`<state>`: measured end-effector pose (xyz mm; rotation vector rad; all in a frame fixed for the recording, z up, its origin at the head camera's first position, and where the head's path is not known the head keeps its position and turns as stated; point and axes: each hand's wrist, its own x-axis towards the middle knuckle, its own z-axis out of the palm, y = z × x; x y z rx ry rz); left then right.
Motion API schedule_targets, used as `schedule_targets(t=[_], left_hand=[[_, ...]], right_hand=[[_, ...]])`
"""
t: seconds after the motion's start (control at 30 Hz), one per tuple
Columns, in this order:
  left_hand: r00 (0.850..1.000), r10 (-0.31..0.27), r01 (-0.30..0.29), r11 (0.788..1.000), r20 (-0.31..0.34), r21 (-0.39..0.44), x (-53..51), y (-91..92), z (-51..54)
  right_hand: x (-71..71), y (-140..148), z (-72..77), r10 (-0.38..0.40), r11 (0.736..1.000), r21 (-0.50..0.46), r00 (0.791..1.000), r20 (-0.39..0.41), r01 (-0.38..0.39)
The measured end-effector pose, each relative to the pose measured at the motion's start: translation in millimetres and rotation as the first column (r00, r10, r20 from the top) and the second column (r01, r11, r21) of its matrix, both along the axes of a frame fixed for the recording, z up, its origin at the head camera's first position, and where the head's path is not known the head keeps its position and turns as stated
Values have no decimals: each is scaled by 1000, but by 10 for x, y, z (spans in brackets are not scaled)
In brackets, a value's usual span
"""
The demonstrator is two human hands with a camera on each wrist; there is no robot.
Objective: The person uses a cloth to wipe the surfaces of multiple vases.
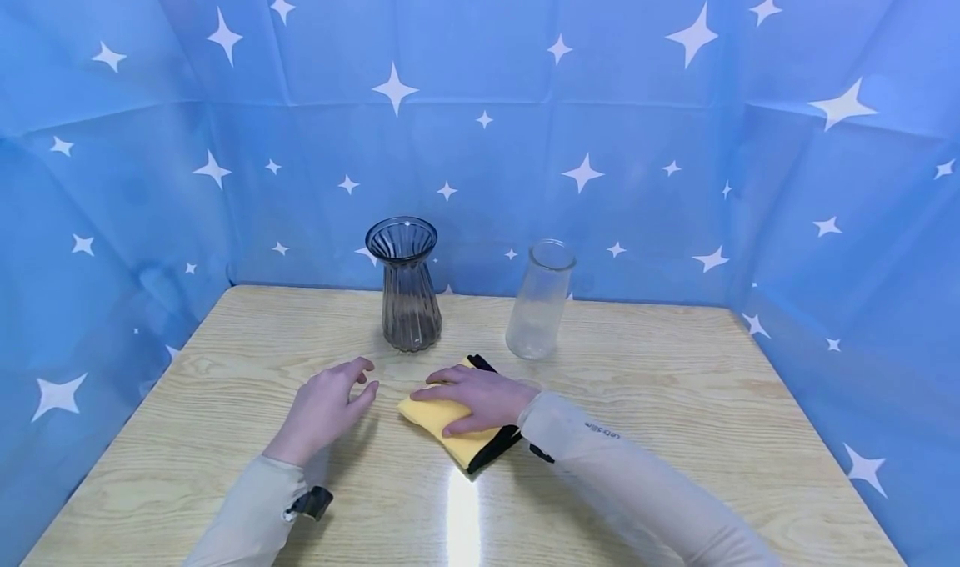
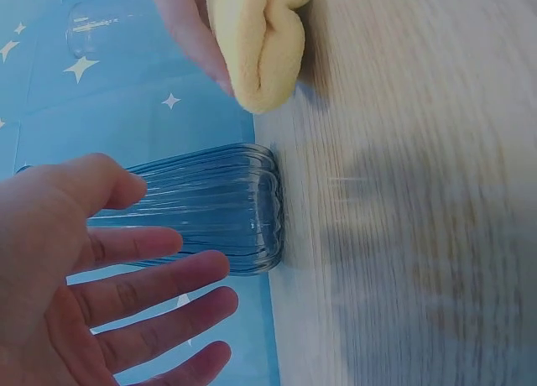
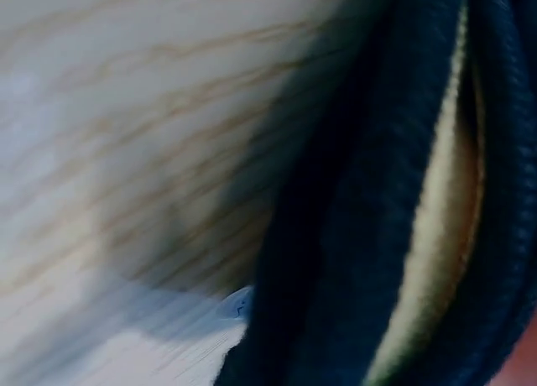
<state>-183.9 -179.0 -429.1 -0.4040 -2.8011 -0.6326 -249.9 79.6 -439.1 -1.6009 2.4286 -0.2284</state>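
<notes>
The underside of the folded yellow-and-black cloth (image 1: 431, 415) is out of sight, and much of its top lies beneath the right hand (image 1: 480, 396). The right wrist view is blurred and very close: dark folded layers with a strip of yellow between them, a sliver of skin at the lower right corner, and a small pale patch with marks too unclear to read. In the left wrist view the left hand (image 1: 322, 404) hides part of the smoky grey ribbed glass vase (image 1: 411, 304), and the clear tapered glass vase (image 1: 538, 308) is only a faint outline. Both off-white sleeves (image 1: 622, 471) are cut off by the lower edge of the head view.

The cloth is soft, with a fuzzy yellow nap and thick rounded folds; it rests near the middle of the surface (image 1: 712, 400), in front of the two vases. The right hand's grip is loose, its visible fingers extended across the cloth and the thumb spread apart. The left hand's grip is empty, fingers relaxed and parted, near the grey vase without touching it. That vase has a flared rim and narrow neck; the clear one looks cloudy lower down.

The surface has pale wood grain and a bright streak of reflected light. Creased blue fabric (image 1: 480, 33) with white four-pointed stars hangs around it.
</notes>
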Motion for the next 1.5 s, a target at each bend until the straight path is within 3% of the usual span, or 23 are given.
schedule_targets(t=[0.27,0.43,0.57,0.77,0.93,1.17,1.33,1.5], left_hand=[[1000,-8,8,1000,-28,6,-10,-9,-28],[999,-12,12,1000,-32,8,-19,-10,-42],[1000,-9,10,1000,-25,11,-16,-8,-42],[1000,-10,10,1000,-21,14,-12,-12,-43],[999,-16,17,1000,-28,19,-19,-14,-50],[1000,-27,28,999,-6,45,-44,-10,-39],[999,-34,34,997,-9,67,-94,-24,-18],[999,-32,31,997,3,69,-135,-37,-4]], right_hand=[[32,13,-65,55,998,-25,995,-89,-58],[65,16,-83,45,998,-32,989,-144,-50],[74,53,-69,1,995,-94,996,-93,-10],[70,138,18,-57,964,-253,994,96,80],[49,184,68,-88,905,-392,974,207,165],[36,238,73,-182,816,-506,955,234,280],[45,270,41,-255,736,-572,931,261,362],[78,268,43,-317,637,-648,908,275,418]])
